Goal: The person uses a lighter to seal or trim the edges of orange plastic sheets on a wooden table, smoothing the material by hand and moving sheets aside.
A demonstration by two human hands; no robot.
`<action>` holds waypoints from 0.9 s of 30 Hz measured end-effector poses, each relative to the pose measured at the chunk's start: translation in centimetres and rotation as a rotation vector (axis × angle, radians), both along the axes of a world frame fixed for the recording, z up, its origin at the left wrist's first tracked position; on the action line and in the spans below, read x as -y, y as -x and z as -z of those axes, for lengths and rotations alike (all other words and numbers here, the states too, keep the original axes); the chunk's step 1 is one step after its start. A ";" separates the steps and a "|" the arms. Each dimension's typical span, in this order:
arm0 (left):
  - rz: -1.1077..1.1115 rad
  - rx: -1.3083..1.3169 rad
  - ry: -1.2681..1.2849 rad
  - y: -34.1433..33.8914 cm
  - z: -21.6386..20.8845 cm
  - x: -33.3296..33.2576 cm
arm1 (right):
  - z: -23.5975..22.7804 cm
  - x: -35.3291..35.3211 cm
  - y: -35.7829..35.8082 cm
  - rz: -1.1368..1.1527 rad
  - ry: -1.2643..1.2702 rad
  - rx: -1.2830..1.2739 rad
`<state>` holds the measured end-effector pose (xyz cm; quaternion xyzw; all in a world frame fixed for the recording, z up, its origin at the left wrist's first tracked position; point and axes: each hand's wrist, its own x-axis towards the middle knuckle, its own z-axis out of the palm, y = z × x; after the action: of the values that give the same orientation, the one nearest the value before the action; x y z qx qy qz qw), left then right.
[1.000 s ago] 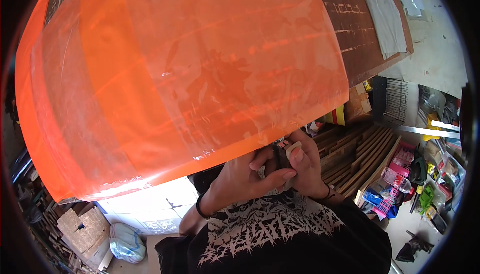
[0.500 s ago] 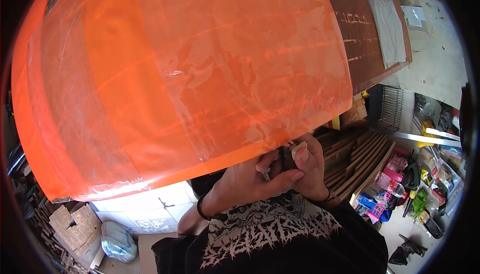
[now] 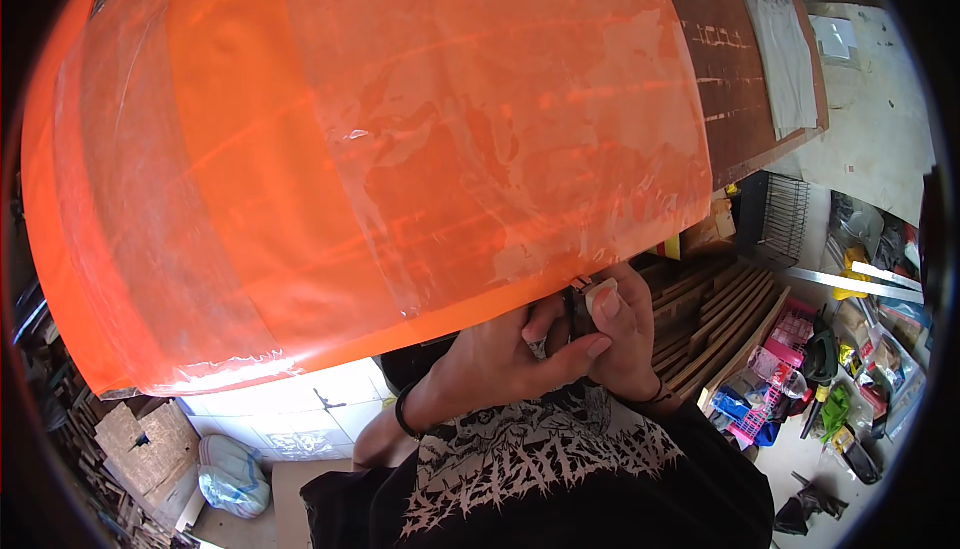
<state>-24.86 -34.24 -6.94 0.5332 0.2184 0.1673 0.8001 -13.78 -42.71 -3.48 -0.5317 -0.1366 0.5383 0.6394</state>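
My left hand (image 3: 505, 354) and my right hand (image 3: 630, 339) meet at the near edge of a large orange sheet (image 3: 240, 149) covered in clear plastic. Between them is a small dark object (image 3: 581, 317), its kind unclear. A pale, blunt piece (image 3: 600, 292) shows at its top under my right thumb. My left fingers curl around the object's other side, with the thumb stretched across toward my right hand. Both hands are closed, and the sheet's edge partly covers the fingertips.
Brown board (image 3: 725, 79) extends past the sheet at the far right. Curved wooden strips (image 3: 725, 319) lie beneath, beside a pink basket (image 3: 765, 399) of small items. A white bundle (image 3: 235, 474) and a chipboard piece (image 3: 145, 449) are at lower left.
My hands stay together at the sheet's edge, with a slight shift of the right fingers and thumb on the dark object. The whole view has drifted slightly.
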 end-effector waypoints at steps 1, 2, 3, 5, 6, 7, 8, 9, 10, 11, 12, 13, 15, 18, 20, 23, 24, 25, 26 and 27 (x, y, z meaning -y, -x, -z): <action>0.000 -0.001 0.000 -0.1 0.0 -0.1 | 0.1 0.0 0.0 0.013 0.001 -0.006; -0.012 0.021 -0.093 -0.2 0.0 -0.3 | 0.1 0.0 0.0 0.026 0.002 -0.011; -0.023 0.043 -0.187 -0.2 0.0 -0.5 | 0.1 0.0 0.0 0.026 0.003 -0.012; -0.020 0.052 -0.185 -0.1 0.2 -0.4 | 0.1 0.1 0.1 0.055 0.018 -0.011; -0.016 0.061 -0.184 -0.1 0.3 -0.4 | 0.0 0.0 0.2 0.055 0.019 -0.012; -0.016 0.060 -0.183 -0.1 0.4 -0.4 | 0.0 -0.2 0.3 0.075 0.031 0.038; -0.027 0.079 -0.202 -0.2 0.5 -0.4 | 0.0 -0.3 0.3 0.094 0.045 0.086; -0.038 0.098 -0.221 -0.2 0.5 -0.4 | 0.1 -0.2 0.3 0.093 0.046 0.083; -0.038 0.095 -0.219 -0.2 0.6 -0.4 | 0.2 -0.1 0.2 0.076 0.026 0.072; -0.043 0.104 -0.221 -0.2 0.6 -0.4 | 0.2 -0.1 0.2 0.060 0.005 0.063; -0.048 0.113 -0.222 -0.3 0.6 -0.3 | 0.2 -0.1 0.2 0.061 0.007 0.063; -0.047 0.113 -0.221 -0.3 0.6 -0.3 | 0.3 0.0 0.2 0.067 0.004 0.063; -0.053 0.101 -0.225 -0.3 0.6 -0.3 | 0.3 -0.1 0.2 0.073 0.000 0.062; 0.018 0.101 -0.212 -0.1 0.6 -0.7 | -0.1 -0.5 0.4 0.083 -0.017 0.044; -0.038 0.110 -0.227 -0.5 0.9 -0.2 | -0.4 -0.6 0.4 0.089 0.008 0.017; -0.032 0.041 -0.167 -0.3 0.2 -0.1 | 0.3 -0.2 0.3 0.095 -0.018 -0.021; 0.029 -0.038 -0.093 -0.2 -0.3 -0.2 | 0.3 -0.1 0.3 0.095 -0.018 -0.023; 0.030 -0.041 -0.092 -0.2 -0.7 -0.3 | 0.3 -0.1 0.3 0.100 -0.012 -0.005; 0.039 -0.045 -0.059 -0.1 -0.9 -0.5 | 0.4 -0.1 0.4 0.103 -0.006 0.010; 0.048 -0.050 -0.025 0.0 -1.0 -0.5 | 0.6 0.0 0.5 0.102 -0.006 0.005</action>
<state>-24.85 -33.72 -5.91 0.5524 0.2232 0.1374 0.7913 -14.25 -42.75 -4.07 -0.5371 -0.1126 0.5034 0.6674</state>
